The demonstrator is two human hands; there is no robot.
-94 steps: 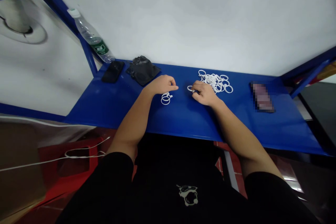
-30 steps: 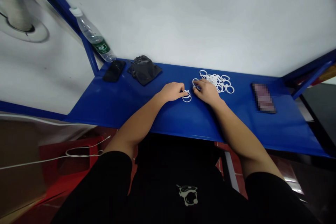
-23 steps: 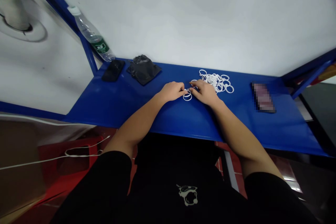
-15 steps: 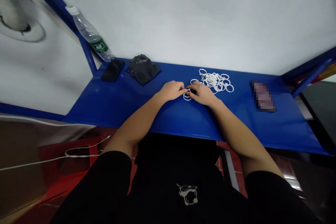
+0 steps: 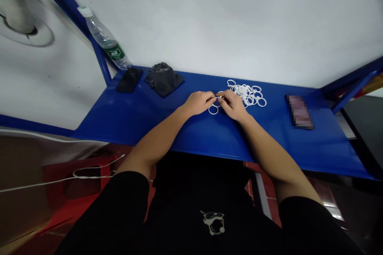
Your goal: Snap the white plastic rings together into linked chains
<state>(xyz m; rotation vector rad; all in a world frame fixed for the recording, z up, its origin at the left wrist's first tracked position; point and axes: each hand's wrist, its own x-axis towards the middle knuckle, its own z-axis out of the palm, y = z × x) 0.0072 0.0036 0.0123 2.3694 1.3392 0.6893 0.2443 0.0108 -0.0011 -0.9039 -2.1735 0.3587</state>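
In the middle of the blue tabletop, my left hand is closed, thumb and forefinger pinching the near side of a small white plastic ring. My right hand meets it from the right and grips the same ring with its fingertips. Much of that ring is hidden by the fingers. Just below the fingertips lies another white ring. Behind my right hand is a loose heap of white rings, some with small knobs or eyelets.
A black phone and a crumpled black plastic bag lie at the left back. A clear bottle leans by the blue frame. A blurred flat object lies at right. Below left stand a red stool and a white cable.
Both hands have shifted slightly, and the fingertips have lifted a ring between them. The ring beneath them now shows more fully. The heap stays as it was.
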